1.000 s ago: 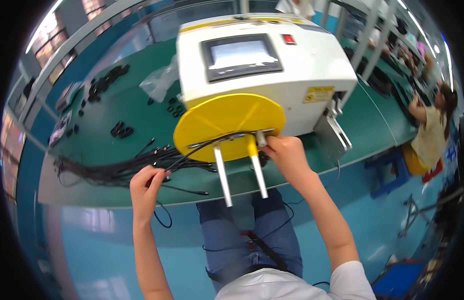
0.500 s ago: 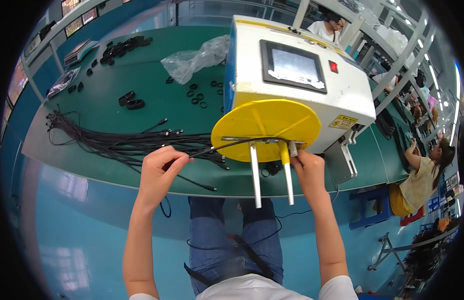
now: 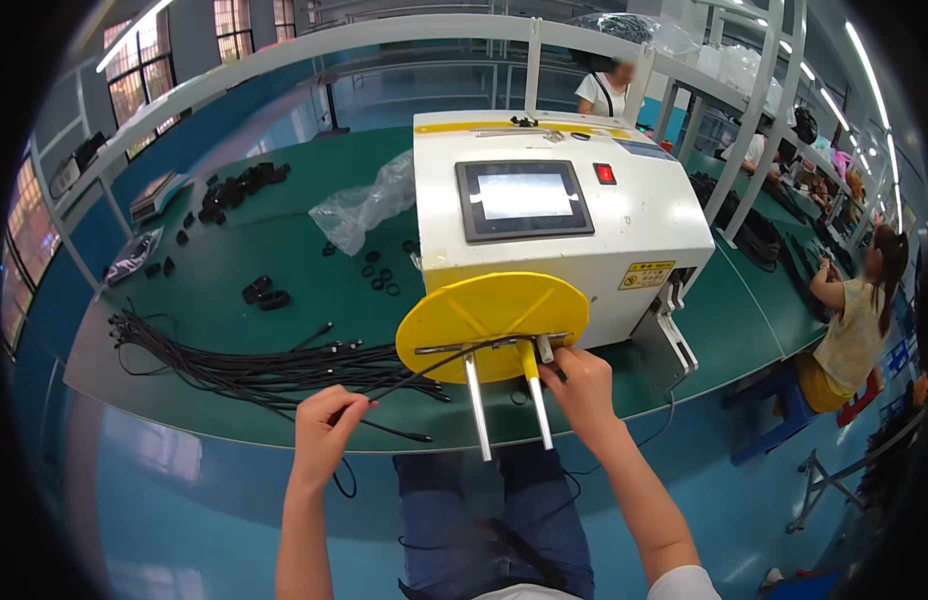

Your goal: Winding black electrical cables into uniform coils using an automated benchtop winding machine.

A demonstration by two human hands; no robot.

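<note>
My left hand (image 3: 327, 432) is closed in a pinch on a black cable (image 3: 424, 372) in front of the bench's near edge. From there the cable rises to the right across a round yellow winding disc (image 3: 489, 300) and passes over its two posts. One post (image 3: 479, 410) is bare metal; the other (image 3: 533, 375) has a yellow base. Beside a short grey peg (image 3: 545, 349) on the disc, my right hand (image 3: 582, 390) has its fingers bent together; what lies between the fingertips is hidden. A bundle of black cables (image 3: 234, 368) lies left of the disc.
The disc fronts a white machine (image 3: 584, 240) with a screen (image 3: 525, 197) and a red switch (image 3: 605, 174). Black rings (image 3: 386, 275), black parts (image 3: 246, 185) and a clear plastic bag (image 3: 369, 205) lie on the green bench (image 3: 314, 240). A co-worker (image 3: 849, 310) sits at the right.
My view has tilted upward, so the bench and machine sit lower in the picture. Both hands keep about the same places relative to the cable and disc.
</note>
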